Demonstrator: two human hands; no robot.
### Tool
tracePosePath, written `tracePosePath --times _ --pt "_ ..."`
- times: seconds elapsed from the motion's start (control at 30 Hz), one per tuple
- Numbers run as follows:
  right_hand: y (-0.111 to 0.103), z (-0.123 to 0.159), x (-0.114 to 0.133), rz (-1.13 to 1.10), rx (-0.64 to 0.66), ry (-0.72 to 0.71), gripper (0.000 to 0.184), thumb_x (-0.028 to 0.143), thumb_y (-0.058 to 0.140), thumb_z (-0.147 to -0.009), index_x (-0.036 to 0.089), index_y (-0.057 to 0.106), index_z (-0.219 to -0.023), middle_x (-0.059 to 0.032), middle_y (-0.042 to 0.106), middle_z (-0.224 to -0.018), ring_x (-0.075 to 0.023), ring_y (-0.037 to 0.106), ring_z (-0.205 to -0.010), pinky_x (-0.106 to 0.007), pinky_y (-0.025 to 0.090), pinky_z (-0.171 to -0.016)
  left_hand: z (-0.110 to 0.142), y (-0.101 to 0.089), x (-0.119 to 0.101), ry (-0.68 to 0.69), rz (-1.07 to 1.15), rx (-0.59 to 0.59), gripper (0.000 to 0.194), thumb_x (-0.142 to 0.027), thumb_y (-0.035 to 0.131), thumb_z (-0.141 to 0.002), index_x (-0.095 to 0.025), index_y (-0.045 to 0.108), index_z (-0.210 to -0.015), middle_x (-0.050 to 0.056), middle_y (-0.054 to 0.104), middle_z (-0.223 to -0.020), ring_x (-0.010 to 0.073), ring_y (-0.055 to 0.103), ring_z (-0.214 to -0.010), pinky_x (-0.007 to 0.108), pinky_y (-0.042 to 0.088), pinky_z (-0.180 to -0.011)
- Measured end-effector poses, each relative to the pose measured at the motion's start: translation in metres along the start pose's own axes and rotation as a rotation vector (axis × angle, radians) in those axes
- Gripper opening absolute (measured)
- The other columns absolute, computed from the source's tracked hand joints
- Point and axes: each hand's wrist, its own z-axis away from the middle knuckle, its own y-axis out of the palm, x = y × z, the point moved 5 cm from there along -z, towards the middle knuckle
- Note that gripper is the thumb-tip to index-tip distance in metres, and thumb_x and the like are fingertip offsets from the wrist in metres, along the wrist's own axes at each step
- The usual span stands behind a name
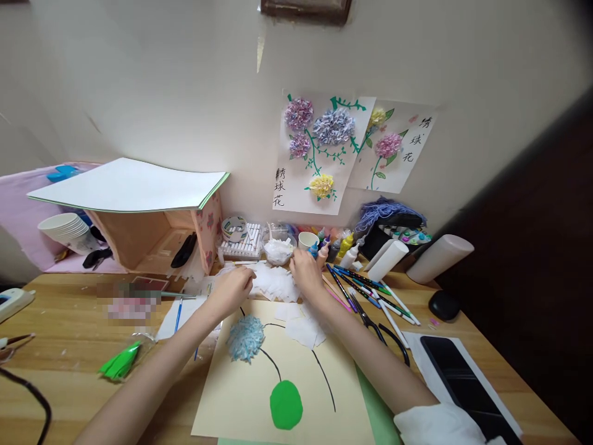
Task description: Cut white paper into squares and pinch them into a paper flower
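Note:
My left hand (235, 289) hovers over the far edge of the cream sheet (241, 402), at the left side of a pile of white tissue paper pieces (275, 282). Its fingers are curled, and what they hold, if anything, is hidden. At the right end of the pile, beside a clear bowl (291, 238) of white scraps, is my right hand (306, 272); its fingers are bent and their tips face away from view. On the sheet are a fluffy blue paper flower (246, 339), a green paper disc (286, 405), drawn black stems and loose white tissue squares (306, 330).
Paint bottles (345, 246), markers (370, 287) and black scissors (370, 324) lie to the right, with a phone (456, 377) and mouse (443, 305) beyond. A fabric box (208, 232) and green tassel-like bundle (120, 363) sit left. Flower pictures (319, 161) hang on the wall.

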Motion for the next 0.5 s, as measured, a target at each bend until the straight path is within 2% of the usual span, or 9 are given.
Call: tracePosePath --times 0.1,0.2,0.27,0.4,0.5 --pt "-0.010 -0.009 0.009 -0.048 -0.009 -0.113 0.018 0.013 0.044 -0.087 0.014 0.061 -0.093 -0.0123 0.063 -0.099 -0.0224 0.055 -0.098 -0.031 0.041 -0.086 0.015 0.002 0.006 -0.054 0.000 -0.006 0.028 -0.020 0.035 -0.086 -0.019 0.063 -0.094 0.009 0.068 -0.098 0.0261 0.062 -0.090 0.032 0.040 -0.069" --pt "-0.015 -0.032 0.017 -0.091 -0.021 -0.175 0.022 0.013 0.042 -0.088 0.015 0.061 -0.097 -0.0105 0.062 -0.102 -0.0200 0.054 -0.100 -0.029 0.040 -0.088 0.028 0.008 0.010 -0.091 0.014 -0.009 0.029 -0.021 0.033 -0.087 -0.019 0.062 -0.094 0.009 0.069 -0.097 0.0256 0.063 -0.088 0.032 0.039 -0.067" --pt "-0.017 -0.056 0.022 -0.111 -0.019 -0.188 0.026 0.011 0.039 -0.089 0.014 0.061 -0.102 -0.0103 0.062 -0.106 -0.0179 0.055 -0.102 -0.026 0.039 -0.089 0.035 0.014 0.011 -0.090 0.043 -0.019 0.029 -0.022 0.033 -0.088 -0.020 0.061 -0.093 0.008 0.069 -0.095 0.0248 0.063 -0.087 0.032 0.039 -0.067" --pt "-0.018 -0.102 0.029 -0.120 0.026 -0.155 0.029 0.005 0.042 -0.084 0.009 0.063 -0.103 -0.0147 0.064 -0.108 -0.0198 0.057 -0.102 -0.027 0.039 -0.088 0.044 0.019 0.010 -0.050 0.112 -0.070 0.026 -0.023 0.034 -0.088 -0.021 0.059 -0.093 0.007 0.068 -0.094 0.0238 0.063 -0.086 0.031 0.039 -0.069" --pt "-0.020 -0.110 0.032 -0.121 0.071 -0.175 0.027 0.009 0.044 -0.085 0.012 0.065 -0.101 -0.0118 0.067 -0.106 -0.0205 0.058 -0.100 -0.028 0.040 -0.086 0.048 0.016 0.008 -0.034 0.135 -0.113 0.025 -0.023 0.034 -0.088 -0.022 0.058 -0.092 0.006 0.068 -0.093 0.0221 0.062 -0.085 0.030 0.038 -0.069"
